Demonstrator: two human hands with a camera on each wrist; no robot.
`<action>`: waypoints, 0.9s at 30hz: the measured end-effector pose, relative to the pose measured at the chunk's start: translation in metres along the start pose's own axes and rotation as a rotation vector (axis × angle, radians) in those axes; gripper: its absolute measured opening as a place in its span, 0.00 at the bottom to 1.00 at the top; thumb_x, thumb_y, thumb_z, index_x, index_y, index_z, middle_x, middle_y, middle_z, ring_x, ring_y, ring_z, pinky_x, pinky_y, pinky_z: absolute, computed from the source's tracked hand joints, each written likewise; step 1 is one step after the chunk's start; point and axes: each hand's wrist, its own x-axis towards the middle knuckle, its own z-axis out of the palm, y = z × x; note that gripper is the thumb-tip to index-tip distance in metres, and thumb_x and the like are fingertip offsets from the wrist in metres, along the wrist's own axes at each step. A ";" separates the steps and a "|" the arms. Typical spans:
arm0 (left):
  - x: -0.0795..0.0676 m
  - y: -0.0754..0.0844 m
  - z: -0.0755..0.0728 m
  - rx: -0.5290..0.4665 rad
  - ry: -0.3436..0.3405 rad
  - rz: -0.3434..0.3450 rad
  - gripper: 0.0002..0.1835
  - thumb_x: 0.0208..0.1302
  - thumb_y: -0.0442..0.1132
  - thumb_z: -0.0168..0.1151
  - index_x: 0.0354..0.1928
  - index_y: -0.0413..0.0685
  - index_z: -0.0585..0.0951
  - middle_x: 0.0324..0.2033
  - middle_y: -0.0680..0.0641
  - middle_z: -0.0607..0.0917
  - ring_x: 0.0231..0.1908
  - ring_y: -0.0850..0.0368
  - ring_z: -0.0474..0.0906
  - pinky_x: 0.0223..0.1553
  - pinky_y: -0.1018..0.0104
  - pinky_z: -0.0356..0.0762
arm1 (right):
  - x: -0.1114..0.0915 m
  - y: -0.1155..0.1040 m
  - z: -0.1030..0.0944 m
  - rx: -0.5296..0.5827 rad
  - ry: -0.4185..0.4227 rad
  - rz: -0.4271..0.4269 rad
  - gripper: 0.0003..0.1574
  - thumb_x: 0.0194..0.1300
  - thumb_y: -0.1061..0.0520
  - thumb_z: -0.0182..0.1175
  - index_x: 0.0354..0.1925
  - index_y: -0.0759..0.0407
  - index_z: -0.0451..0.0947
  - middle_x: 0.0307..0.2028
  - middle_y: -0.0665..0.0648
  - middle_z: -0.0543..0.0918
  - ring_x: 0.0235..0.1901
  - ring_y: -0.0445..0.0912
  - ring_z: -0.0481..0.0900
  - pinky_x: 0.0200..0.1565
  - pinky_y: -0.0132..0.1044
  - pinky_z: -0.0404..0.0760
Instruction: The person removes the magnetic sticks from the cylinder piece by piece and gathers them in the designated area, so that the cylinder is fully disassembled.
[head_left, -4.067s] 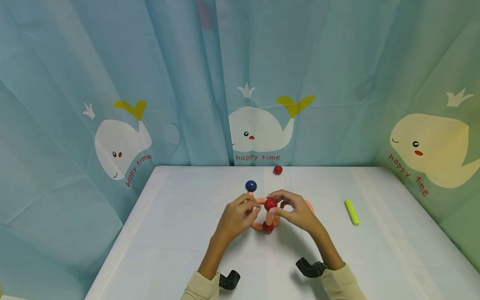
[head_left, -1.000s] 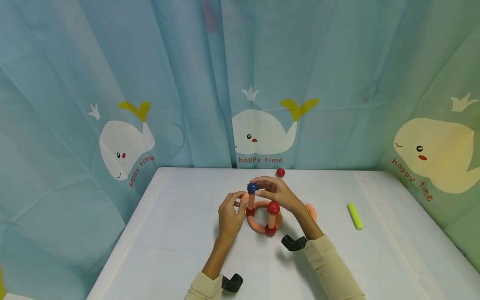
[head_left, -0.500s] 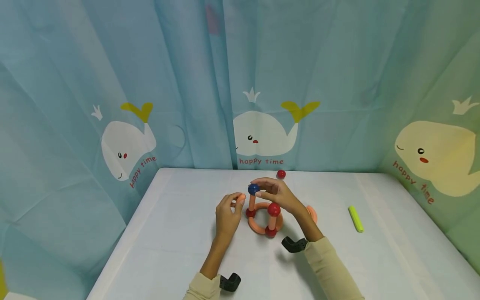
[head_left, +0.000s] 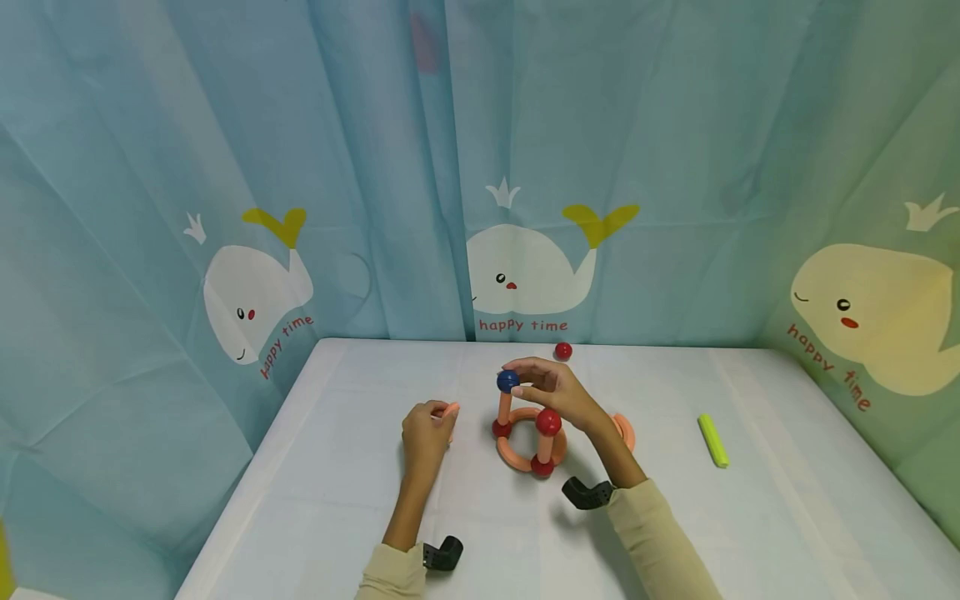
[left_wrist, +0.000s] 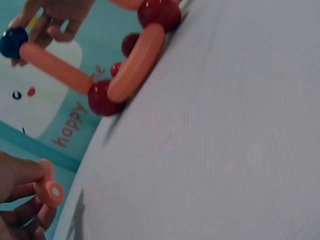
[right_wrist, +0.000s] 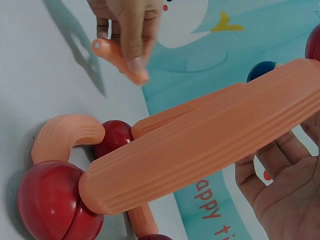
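My left hand point(head_left: 425, 437) pinches a short orange magnetic stick point(right_wrist: 117, 60), slightly curved, above the table left of the build. The hole in its end faces the camera in the left wrist view. My right hand point(head_left: 561, 393) holds a dark blue ball point(head_left: 507, 382) between thumb and fingers. That ball sits on top of an upright orange stick point(head_left: 505, 407), whose foot meets a red ball point(head_left: 502, 428). Curved orange sticks point(head_left: 513, 454) and red balls form a ring on the table. A second upright stick point(head_left: 545, 450) at the ring's near side carries another red ball point(head_left: 548, 422).
A loose red ball point(head_left: 563, 351) lies near the table's back edge. Orange curved pieces point(head_left: 624, 431) lie right of the ring, partly behind my right forearm. Farther right is a yellow-green stick point(head_left: 712, 440). A whale-print curtain point(head_left: 375, 167) hangs behind the white table point(head_left: 300, 500).
My right hand has gone from the near red ball to the blue ball and stays there. My left hand, holding the orange stick, has drawn away from the blue-topped upright, leftward and nearer.
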 end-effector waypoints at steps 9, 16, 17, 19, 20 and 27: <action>0.000 -0.014 -0.002 0.077 -0.013 -0.040 0.10 0.59 0.41 0.71 0.33 0.39 0.87 0.28 0.43 0.80 0.15 0.62 0.76 0.24 0.67 0.76 | 0.001 0.001 0.002 0.008 -0.010 -0.019 0.23 0.66 0.66 0.59 0.60 0.68 0.72 0.54 0.72 0.79 0.53 0.49 0.81 0.54 0.34 0.80; -0.002 -0.016 -0.001 0.069 -0.016 -0.058 0.10 0.59 0.41 0.71 0.31 0.39 0.86 0.28 0.43 0.80 0.15 0.62 0.77 0.22 0.68 0.75 | 0.002 0.002 0.001 0.019 -0.023 -0.034 0.23 0.67 0.67 0.58 0.59 0.70 0.71 0.53 0.73 0.78 0.52 0.48 0.81 0.54 0.34 0.80; -0.002 -0.016 -0.002 0.069 -0.017 -0.059 0.11 0.59 0.41 0.71 0.31 0.39 0.86 0.28 0.42 0.80 0.15 0.62 0.77 0.22 0.68 0.75 | 0.002 0.002 0.001 0.014 -0.022 -0.032 0.23 0.67 0.67 0.58 0.59 0.69 0.72 0.53 0.73 0.78 0.52 0.49 0.81 0.54 0.34 0.80; -0.001 -0.016 -0.002 0.070 -0.022 -0.063 0.11 0.59 0.41 0.70 0.31 0.38 0.86 0.28 0.42 0.80 0.15 0.62 0.77 0.21 0.69 0.75 | 0.002 0.002 0.001 -0.002 -0.016 -0.026 0.23 0.66 0.67 0.59 0.59 0.68 0.72 0.53 0.72 0.79 0.53 0.50 0.81 0.54 0.34 0.80; -0.001 -0.016 -0.002 0.070 -0.023 -0.065 0.11 0.59 0.41 0.70 0.32 0.38 0.86 0.28 0.42 0.80 0.15 0.62 0.77 0.21 0.69 0.75 | 0.002 0.002 0.001 -0.011 -0.012 -0.023 0.23 0.66 0.66 0.59 0.59 0.68 0.73 0.53 0.71 0.79 0.53 0.50 0.81 0.54 0.34 0.80; 0.000 -0.014 -0.002 0.068 -0.027 -0.079 0.10 0.60 0.40 0.70 0.31 0.38 0.86 0.29 0.42 0.80 0.15 0.62 0.77 0.22 0.68 0.76 | 0.002 0.002 0.000 -0.042 0.012 -0.005 0.23 0.66 0.64 0.60 0.59 0.65 0.74 0.54 0.69 0.79 0.51 0.51 0.80 0.54 0.35 0.79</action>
